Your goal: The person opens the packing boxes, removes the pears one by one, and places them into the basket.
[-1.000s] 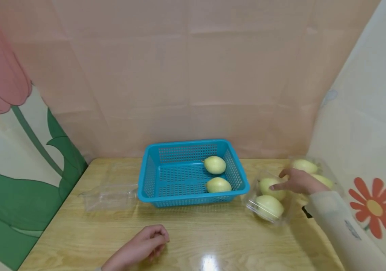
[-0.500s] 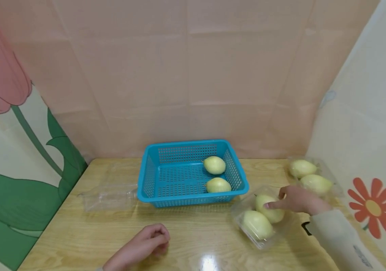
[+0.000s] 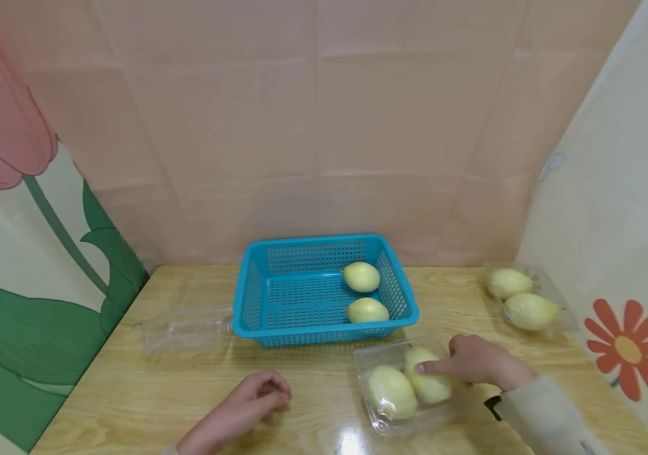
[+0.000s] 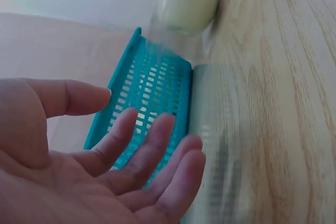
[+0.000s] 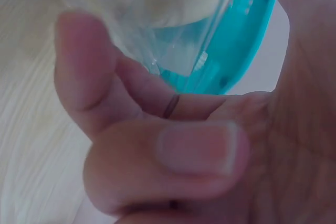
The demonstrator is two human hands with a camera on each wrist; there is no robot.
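My right hand [image 3: 480, 361] grips the right side of a clear plastic box [image 3: 377, 357], thumb over the top, in front of the blue basket's right end. Inside the box lie two pale yellow, pear-like fruits, one at left [image 3: 392, 393] and one under the thumb [image 3: 428, 382]. In the right wrist view, curled fingers [image 5: 163, 166] show close up beside the clear plastic. My left hand [image 3: 255, 398] hovers or rests at the table's near side, fingers loosely curled; the left wrist view shows nothing in its palm [image 4: 68, 192].
A blue perforated basket [image 3: 324, 335] stands mid-table, with two similar fruits [image 3: 361, 277] at its right end. Another clear box with two fruits [image 3: 531, 311] lies far right. Clear plastic packaging [image 3: 181, 332] lies left of the basket. A hanging cloth [image 3: 312, 126] backs the table.
My right hand has brought the clear box with two fruits leftward and nearer, from beside the other box to before the basket. My left hand has barely moved.
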